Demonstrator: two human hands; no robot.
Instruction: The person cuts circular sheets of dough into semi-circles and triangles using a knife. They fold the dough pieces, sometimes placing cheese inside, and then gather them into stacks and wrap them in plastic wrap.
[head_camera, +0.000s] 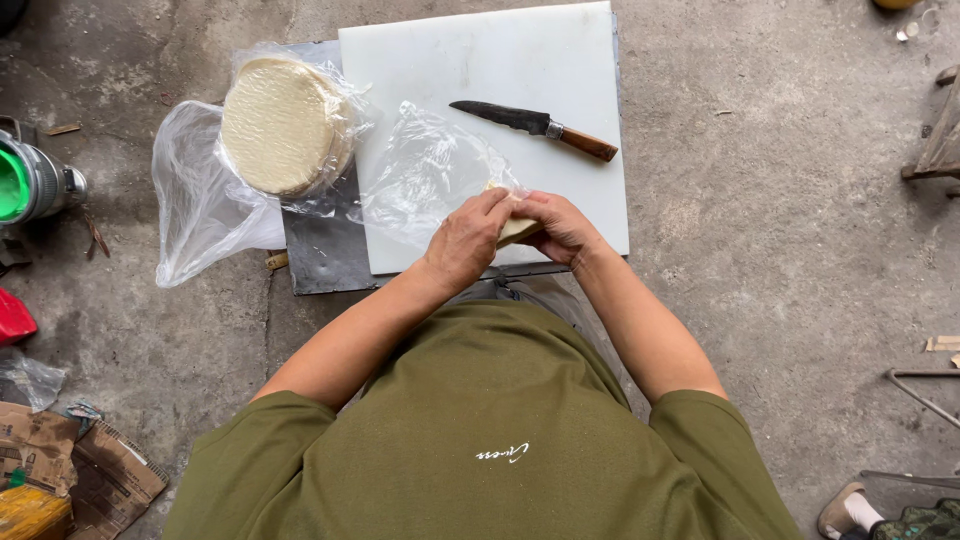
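Grey concrete floor is seen under a white cutting board (480, 70); at its near edge a pale folded wafer piece (518, 230) is clamped between the left hand (466, 240) and right hand (560, 226), beside clear plastic wrap (425, 170) and a bagged round wafer stack (280, 125)

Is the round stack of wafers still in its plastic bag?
In the bag. Clear plastic wraps the round stack, with loose bag trailing onto the floor. Whether the bag's mouth is tied, I cannot tell.
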